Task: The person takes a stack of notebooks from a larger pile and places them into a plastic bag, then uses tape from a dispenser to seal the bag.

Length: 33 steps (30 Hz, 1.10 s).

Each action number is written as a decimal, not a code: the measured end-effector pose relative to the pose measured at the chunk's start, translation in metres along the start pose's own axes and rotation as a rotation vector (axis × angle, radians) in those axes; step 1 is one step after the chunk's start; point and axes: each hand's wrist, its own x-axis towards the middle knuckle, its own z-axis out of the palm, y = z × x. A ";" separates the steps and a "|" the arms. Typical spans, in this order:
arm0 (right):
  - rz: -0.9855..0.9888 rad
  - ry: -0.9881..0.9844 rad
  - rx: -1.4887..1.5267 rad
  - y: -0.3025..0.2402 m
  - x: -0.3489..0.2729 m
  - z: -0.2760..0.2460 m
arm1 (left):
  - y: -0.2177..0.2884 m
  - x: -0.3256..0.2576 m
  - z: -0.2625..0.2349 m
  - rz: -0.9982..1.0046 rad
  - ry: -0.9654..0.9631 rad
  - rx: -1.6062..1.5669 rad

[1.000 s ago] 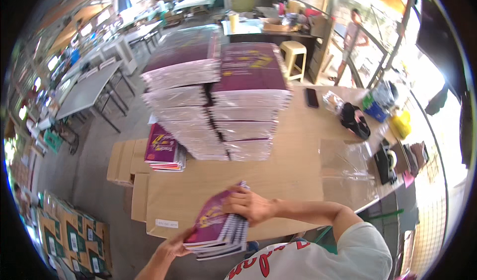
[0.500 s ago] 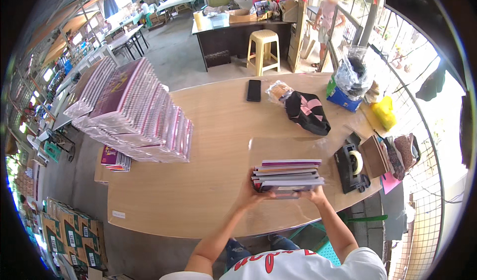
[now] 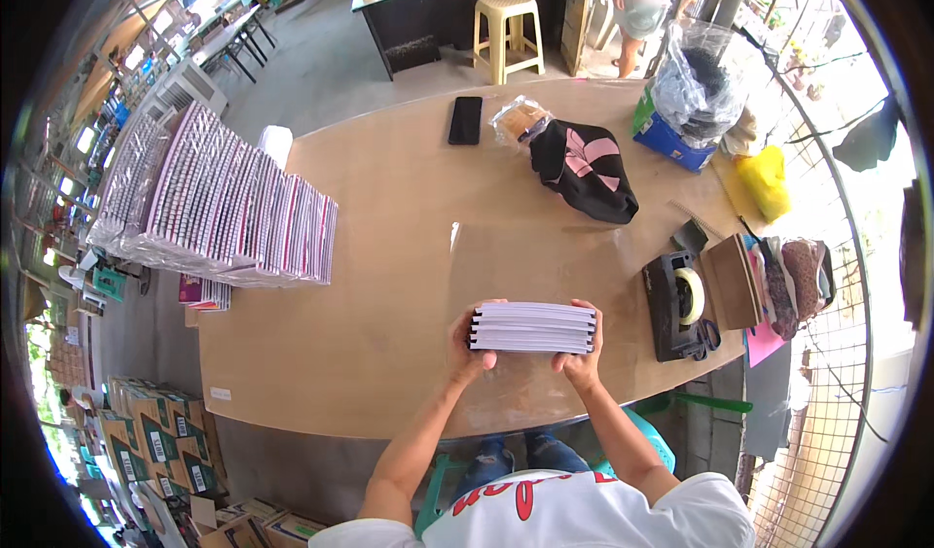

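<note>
Over the worktop (image 3: 360, 344), left of the tape dispenser (image 3: 666, 305), left hand (image 3: 465, 349) and right hand (image 3: 584, 357) clamp a book stack (image 3: 532, 328) from opposite ends, probably lest it slide apart.

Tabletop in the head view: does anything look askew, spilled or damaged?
Nothing plainly stands out: I see no spill or damage. The book stack between the left hand and right hand looks fairly even. The tall wrapped stack on the left appears to lean, but the fisheye lens may cause that.
</note>
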 end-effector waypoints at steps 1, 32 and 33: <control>-0.007 0.016 -0.007 0.002 -0.001 0.000 | -0.001 0.000 0.001 -0.004 0.028 0.007; -0.115 -0.087 -0.155 0.012 -0.009 -0.015 | -0.058 -0.018 -0.017 0.148 -0.022 0.230; -0.099 -0.010 -0.206 0.050 -0.018 -0.016 | -0.052 -0.012 -0.017 0.199 -0.035 0.303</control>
